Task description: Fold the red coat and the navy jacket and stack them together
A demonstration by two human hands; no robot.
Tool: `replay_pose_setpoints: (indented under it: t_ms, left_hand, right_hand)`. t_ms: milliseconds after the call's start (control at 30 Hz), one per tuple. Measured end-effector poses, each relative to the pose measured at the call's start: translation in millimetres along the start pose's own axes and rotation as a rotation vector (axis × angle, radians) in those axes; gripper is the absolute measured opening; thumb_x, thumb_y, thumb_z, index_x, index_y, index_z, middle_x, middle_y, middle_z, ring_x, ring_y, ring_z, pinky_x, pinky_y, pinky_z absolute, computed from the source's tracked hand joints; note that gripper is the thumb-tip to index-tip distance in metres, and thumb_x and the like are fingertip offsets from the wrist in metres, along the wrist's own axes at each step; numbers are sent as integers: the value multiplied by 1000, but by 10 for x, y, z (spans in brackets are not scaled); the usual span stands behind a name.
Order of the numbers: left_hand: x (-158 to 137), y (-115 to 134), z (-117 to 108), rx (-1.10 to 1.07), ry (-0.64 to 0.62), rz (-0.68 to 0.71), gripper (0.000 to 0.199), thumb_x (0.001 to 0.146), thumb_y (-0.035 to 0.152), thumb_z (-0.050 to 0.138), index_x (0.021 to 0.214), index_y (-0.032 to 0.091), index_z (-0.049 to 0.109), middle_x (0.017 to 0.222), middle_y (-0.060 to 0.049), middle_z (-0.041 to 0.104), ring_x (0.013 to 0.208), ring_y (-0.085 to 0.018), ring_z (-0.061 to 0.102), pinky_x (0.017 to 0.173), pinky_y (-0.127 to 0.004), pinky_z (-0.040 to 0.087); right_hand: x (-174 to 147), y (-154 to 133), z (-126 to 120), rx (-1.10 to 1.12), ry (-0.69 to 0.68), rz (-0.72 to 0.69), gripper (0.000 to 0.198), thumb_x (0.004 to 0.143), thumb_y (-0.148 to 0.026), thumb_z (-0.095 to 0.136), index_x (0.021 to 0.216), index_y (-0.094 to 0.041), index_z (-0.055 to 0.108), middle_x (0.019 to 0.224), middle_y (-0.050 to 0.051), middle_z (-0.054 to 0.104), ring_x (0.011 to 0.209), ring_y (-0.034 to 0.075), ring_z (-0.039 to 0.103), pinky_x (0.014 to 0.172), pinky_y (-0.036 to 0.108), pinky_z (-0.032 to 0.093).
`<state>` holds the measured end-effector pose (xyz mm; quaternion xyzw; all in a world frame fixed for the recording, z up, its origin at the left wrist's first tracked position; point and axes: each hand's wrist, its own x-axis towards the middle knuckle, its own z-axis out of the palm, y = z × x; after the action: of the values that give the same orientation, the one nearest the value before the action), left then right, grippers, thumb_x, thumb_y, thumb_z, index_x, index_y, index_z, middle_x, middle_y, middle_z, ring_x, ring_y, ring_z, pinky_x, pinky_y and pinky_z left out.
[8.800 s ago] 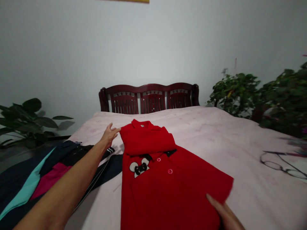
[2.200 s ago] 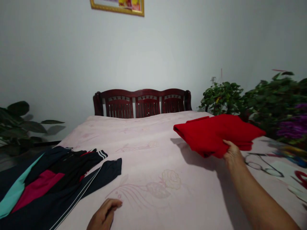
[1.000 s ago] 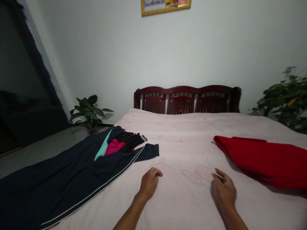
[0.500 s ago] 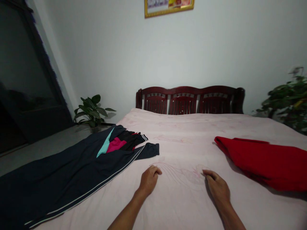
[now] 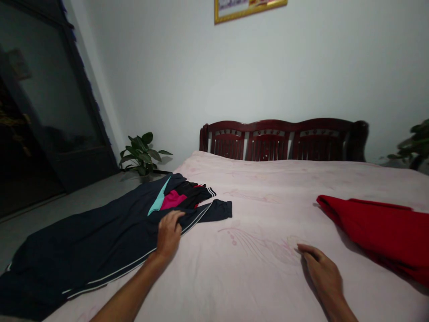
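My left hand (image 5: 169,232) rests on dark navy trousers with white side stripes (image 5: 97,241), which lie spread along the left edge of the bed; its fingers lie on the cloth and I cannot tell whether they grip it. Teal, magenta and black garments (image 5: 177,197) lie on top of the trousers near the waistband. My right hand (image 5: 321,273) lies flat on the pink bedsheet (image 5: 261,214), fingers apart, holding nothing. A folded red garment (image 5: 382,228) lies on the sheet to the right of it, apart from the hand.
A dark wooden headboard (image 5: 284,138) stands at the far end against a white wall with a gold-framed picture (image 5: 250,9). A potted plant (image 5: 142,152) stands on the floor at left beside a dark glass door (image 5: 43,116). More foliage (image 5: 415,143) shows at far right.
The red garment was folded, carried right and set down. Since half a second ago my left hand moved left from the bare sheet onto the navy trousers; the view turned left.
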<state>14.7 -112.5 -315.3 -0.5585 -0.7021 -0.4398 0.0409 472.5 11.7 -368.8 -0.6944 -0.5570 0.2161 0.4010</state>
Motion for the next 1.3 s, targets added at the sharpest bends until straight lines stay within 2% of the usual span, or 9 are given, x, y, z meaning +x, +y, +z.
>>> replay_pose_setpoints:
  t_ms: [100, 333, 433, 667, 833, 1000, 1100, 1200, 1300]
  left_hand:
    - [284, -448, -729, 172, 191, -116, 43, 84, 12, 45, 126, 17, 56, 144, -15, 45, 144, -35, 24, 117, -61, 10]
    - [446, -1488, -2029, 617, 506, -795, 55, 78, 44, 60, 124, 14, 55, 152, -18, 36, 140, -56, 17, 102, -80, 14]
    - [413, -1738, -2285, 499, 434, -1039, 73, 63, 67, 63, 115, 15, 62, 145, -24, 45, 135, -61, 26, 98, -82, 24]
    - [503, -1603, -2453, 623, 86, -833, 69, 72, 71, 45, 102, 13, 67, 116, -28, 64, 119, -57, 49, 86, -75, 40]
    - [840, -788, -2183, 619, 227, -614, 55, 91, 58, 39, 122, 17, 59, 116, -11, 66, 118, -42, 54, 93, -59, 44]
    - [940, 492, -1439, 198, 399, 28, 41, 94, 46, 47, 110, 12, 63, 108, -7, 65, 103, -22, 59, 96, -39, 45]
    - [573, 1124, -758, 47, 80, 386, 22, 89, 41, 59, 88, 21, 67, 85, 0, 65, 85, -15, 61, 83, -28, 48]
    - [-11, 1493, -44, -207, -565, 902, 19, 93, 34, 53, 96, 24, 69, 84, -4, 67, 81, -18, 61, 80, -30, 47]
    - [-502, 1640, 459, -442, -993, 980, 33, 97, 41, 46, 106, 19, 69, 96, -9, 69, 95, -19, 64, 87, -26, 49]
  right_hand:
    - [13, 6, 9, -39, -21, 2, 47, 68, -47, 47, 100, -26, 74, 111, 6, 73, 101, 33, 65, 80, 42, 49]
    - [26, -45, -3, -113, -100, 34, 50, 69, -48, 43, 105, -26, 72, 117, 8, 71, 106, 34, 63, 85, 43, 48]
    - [18, -72, -8, -130, -110, 41, 52, 70, -49, 42, 106, -27, 71, 117, 8, 70, 106, 34, 63, 85, 43, 48]
    - [-16, -109, -22, -176, -93, 48, 51, 70, -49, 42, 106, -28, 73, 113, 6, 72, 97, 32, 66, 76, 41, 49]
    - [-5, -90, 1, -160, -53, 5, 47, 70, -48, 46, 100, -29, 76, 107, 4, 75, 94, 31, 67, 71, 38, 49]
    - [39, -36, 41, -108, -31, 0, 44, 68, -47, 47, 96, -29, 76, 104, 4, 75, 94, 31, 67, 73, 39, 50]
    - [36, -4, 49, -49, -13, 24, 45, 70, -46, 47, 99, -26, 75, 107, 6, 74, 97, 32, 66, 77, 40, 50]
    - [-2, -1, 47, 72, 30, 10, 43, 71, -43, 49, 100, -24, 73, 109, 7, 73, 102, 31, 65, 86, 41, 49]
    - [-58, -47, 41, 195, 32, 9, 37, 69, -42, 54, 94, -21, 73, 105, 8, 74, 105, 31, 64, 95, 42, 46]
